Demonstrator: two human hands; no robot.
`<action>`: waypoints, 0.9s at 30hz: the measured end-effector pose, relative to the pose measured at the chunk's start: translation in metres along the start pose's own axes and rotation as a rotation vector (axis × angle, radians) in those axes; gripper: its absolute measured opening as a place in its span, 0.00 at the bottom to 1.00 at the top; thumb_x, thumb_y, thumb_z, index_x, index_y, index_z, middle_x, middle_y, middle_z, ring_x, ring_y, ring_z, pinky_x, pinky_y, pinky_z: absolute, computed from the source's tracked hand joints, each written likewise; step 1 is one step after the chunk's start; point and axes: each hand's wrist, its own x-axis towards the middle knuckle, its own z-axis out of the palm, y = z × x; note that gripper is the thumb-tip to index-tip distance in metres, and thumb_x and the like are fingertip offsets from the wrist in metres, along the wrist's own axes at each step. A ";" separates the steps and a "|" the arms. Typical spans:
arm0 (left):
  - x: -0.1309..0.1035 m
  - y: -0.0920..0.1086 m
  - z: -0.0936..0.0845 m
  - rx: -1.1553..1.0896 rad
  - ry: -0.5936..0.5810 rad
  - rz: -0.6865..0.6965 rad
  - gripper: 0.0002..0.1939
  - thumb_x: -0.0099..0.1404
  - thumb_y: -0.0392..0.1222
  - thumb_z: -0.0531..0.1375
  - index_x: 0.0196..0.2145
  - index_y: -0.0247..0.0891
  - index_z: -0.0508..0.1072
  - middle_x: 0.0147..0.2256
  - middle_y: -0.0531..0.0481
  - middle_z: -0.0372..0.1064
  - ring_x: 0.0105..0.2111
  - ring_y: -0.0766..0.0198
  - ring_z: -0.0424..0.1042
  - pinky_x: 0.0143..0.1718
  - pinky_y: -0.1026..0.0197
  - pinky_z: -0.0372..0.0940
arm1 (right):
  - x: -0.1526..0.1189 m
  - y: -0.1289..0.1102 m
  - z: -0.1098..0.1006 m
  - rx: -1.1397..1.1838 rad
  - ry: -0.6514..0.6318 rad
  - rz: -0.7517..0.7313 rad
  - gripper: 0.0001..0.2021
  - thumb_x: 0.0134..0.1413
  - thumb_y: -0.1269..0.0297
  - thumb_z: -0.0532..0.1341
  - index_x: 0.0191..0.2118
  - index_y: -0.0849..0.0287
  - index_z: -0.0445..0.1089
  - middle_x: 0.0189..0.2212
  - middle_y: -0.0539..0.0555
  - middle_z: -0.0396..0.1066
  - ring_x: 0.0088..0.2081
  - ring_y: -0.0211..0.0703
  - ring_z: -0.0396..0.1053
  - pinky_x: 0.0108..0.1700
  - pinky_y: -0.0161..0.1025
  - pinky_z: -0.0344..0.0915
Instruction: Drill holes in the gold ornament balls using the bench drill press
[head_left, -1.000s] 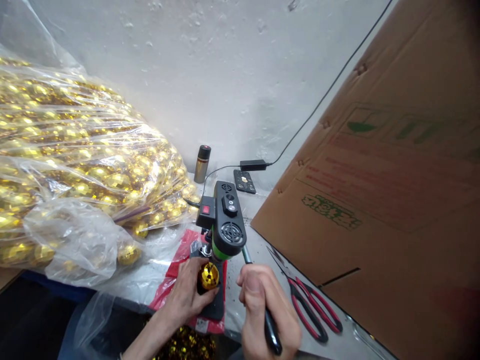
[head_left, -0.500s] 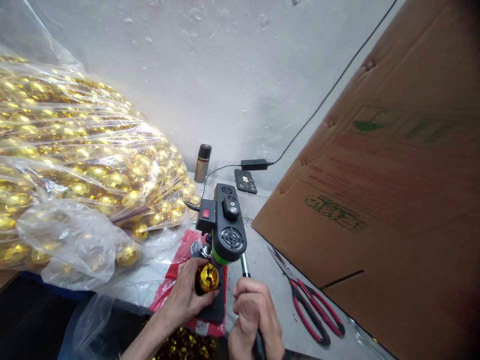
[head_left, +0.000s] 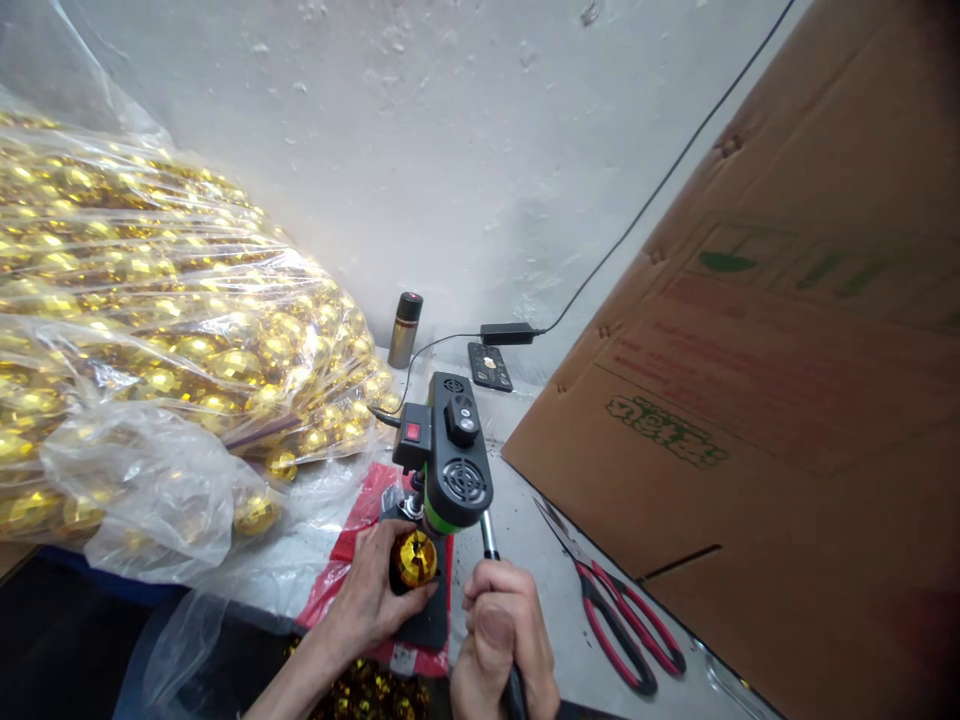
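Note:
Between the thumb and fingers of my left hand is a shiny gold faceted ball, kept just below the front end of a small black and green bench machine. My right hand is wrapped round the black grip of the machine's lever, whose metal rod runs up under the housing. The machine's black base rests on a red plastic sheet. Where the ball meets the machine is hidden from above.
A clear bag of gold balls fills the left side. Red-handled scissors lie at right beside a large cardboard box. Behind the machine are a bottle, a phone and a power adapter with its cable. More gold balls lie below the table edge.
Almost nothing differs. The view has shifted slightly; my left hand still holds the ball in place and my right hand still grips the lever.

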 end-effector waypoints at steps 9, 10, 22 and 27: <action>0.001 0.001 -0.001 0.006 -0.006 0.004 0.26 0.55 0.40 0.71 0.51 0.40 0.75 0.48 0.41 0.79 0.50 0.42 0.77 0.54 0.37 0.73 | -0.004 0.000 -0.001 0.011 -0.010 0.022 0.18 0.77 0.65 0.52 0.30 0.55 0.62 0.29 0.46 0.65 0.28 0.33 0.64 0.31 0.34 0.60; 0.001 0.001 -0.001 0.007 -0.005 0.002 0.26 0.55 0.40 0.71 0.52 0.40 0.75 0.48 0.41 0.79 0.50 0.42 0.77 0.54 0.37 0.73 | -0.005 0.000 -0.001 0.004 -0.005 0.060 0.18 0.77 0.65 0.52 0.30 0.55 0.62 0.29 0.46 0.65 0.29 0.33 0.65 0.32 0.34 0.60; 0.001 0.003 -0.001 0.012 -0.003 0.000 0.26 0.54 0.40 0.72 0.51 0.41 0.76 0.47 0.42 0.79 0.49 0.43 0.77 0.52 0.39 0.74 | -0.007 0.011 0.000 0.007 0.024 -0.033 0.17 0.75 0.66 0.52 0.30 0.54 0.62 0.28 0.46 0.65 0.27 0.36 0.63 0.32 0.37 0.61; 0.000 -0.001 0.002 0.017 0.012 0.012 0.26 0.54 0.40 0.72 0.51 0.40 0.76 0.47 0.41 0.78 0.48 0.43 0.77 0.51 0.40 0.74 | -0.006 0.012 -0.001 -0.018 0.007 -0.060 0.17 0.76 0.65 0.52 0.29 0.54 0.62 0.27 0.45 0.65 0.26 0.36 0.63 0.36 0.38 0.64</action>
